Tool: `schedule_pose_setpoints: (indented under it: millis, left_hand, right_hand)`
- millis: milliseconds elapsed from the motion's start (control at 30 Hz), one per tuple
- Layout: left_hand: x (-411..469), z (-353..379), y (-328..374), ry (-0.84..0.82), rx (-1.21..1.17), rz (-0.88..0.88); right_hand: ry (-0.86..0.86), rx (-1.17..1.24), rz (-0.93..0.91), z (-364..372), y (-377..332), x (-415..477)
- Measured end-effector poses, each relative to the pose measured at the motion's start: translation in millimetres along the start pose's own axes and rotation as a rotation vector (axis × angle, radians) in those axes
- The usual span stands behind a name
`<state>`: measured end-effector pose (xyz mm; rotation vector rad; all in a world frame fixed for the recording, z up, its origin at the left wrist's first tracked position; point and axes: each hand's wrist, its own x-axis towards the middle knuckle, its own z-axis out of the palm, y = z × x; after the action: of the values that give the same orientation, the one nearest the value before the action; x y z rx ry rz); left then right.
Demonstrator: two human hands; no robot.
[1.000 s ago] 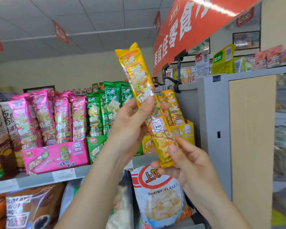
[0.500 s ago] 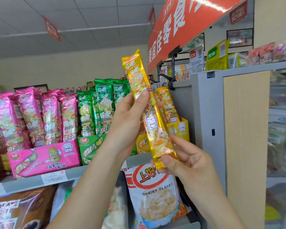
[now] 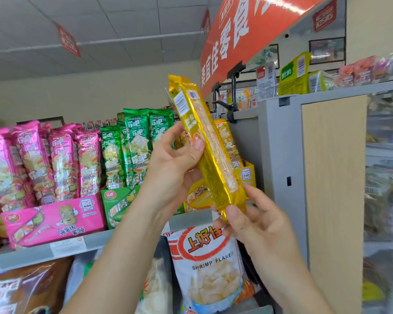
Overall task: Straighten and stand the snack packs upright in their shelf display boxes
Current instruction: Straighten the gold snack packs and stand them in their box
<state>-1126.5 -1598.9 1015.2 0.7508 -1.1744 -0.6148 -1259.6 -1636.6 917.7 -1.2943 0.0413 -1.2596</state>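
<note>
A long yellow snack pack (image 3: 204, 141) is held up in front of the shelf, tilted with its top to the left and its back seam facing me. My left hand (image 3: 175, 164) grips its middle, thumb on the near face. My right hand (image 3: 250, 220) pinches its bottom end. Behind it stands the yellow display box (image 3: 247, 175) with more yellow packs (image 3: 227, 141) upright inside. To the left are the green display box (image 3: 118, 202) with upright green packs (image 3: 134, 146) and the pink display box (image 3: 52, 218) with pink packs (image 3: 61, 164) that lean slightly.
The grey shelf edge (image 3: 77, 245) carries price labels. A shrimp flakes bag (image 3: 207, 266) hangs below the shelf, between my forearms. A grey and wood-panel cabinet (image 3: 327, 177) stands close on the right. A red banner (image 3: 254, 30) hangs overhead.
The yellow pack has been turned round its long axis: its printed front faced me before, its back seam faces me now. Both hands keep hold of it.
</note>
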Motion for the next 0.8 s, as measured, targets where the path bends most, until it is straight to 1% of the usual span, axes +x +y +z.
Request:
schedule_pose_setpoints:
  millis: [100,167,233,267,300,433,533,633,733,800]
  left_hand:
    - [0.7,0.0,-1.0,-0.064,0.016,-0.028]
    - [1.4,2.5,0.2,-0.051,0.192,-0.006]
    - [2.6,5.1,1.1,-0.022,0.417,0.048]
    - [3.4,6.4,0.9,-0.014,0.475,0.066]
    - [4.1,7.6,1.1,-0.006,0.491,0.073]
    - [8.6,6.7,0.2,0.027,0.383,0.025]
    - [11.8,4.4,-3.5,0.044,0.349,-0.01]
    - [16.7,5.4,-4.1,0.058,0.296,-0.018]
    - [24.3,4.4,-2.5,0.063,0.242,0.019]
    - [28.1,4.4,-2.0,0.031,0.199,0.033]
  right_hand:
    - [0.053,-0.027,-0.075,-1.3,0.8,1.8]
    - [0.113,-0.113,-0.152,-3.1,2.9,1.8]
    - [0.18,-0.288,-0.223,-5.6,6.7,0.9]
    - [0.204,-0.389,-0.246,-6.5,8.3,0.3]
    - [0.224,-0.483,-0.262,-7.1,9.7,0.2]
    - [0.26,-0.78,-0.383,-12.4,16.0,0.8]
    - [0.265,-0.931,-0.456,-16.2,20.1,2.1]
    - [0.21,-0.918,-0.49,-17.9,17.4,6.2]
    - [0.104,-0.771,-0.395,-18.0,7.5,16.4]
    - [0.078,-0.693,-0.346,-19.2,2.4,26.1]
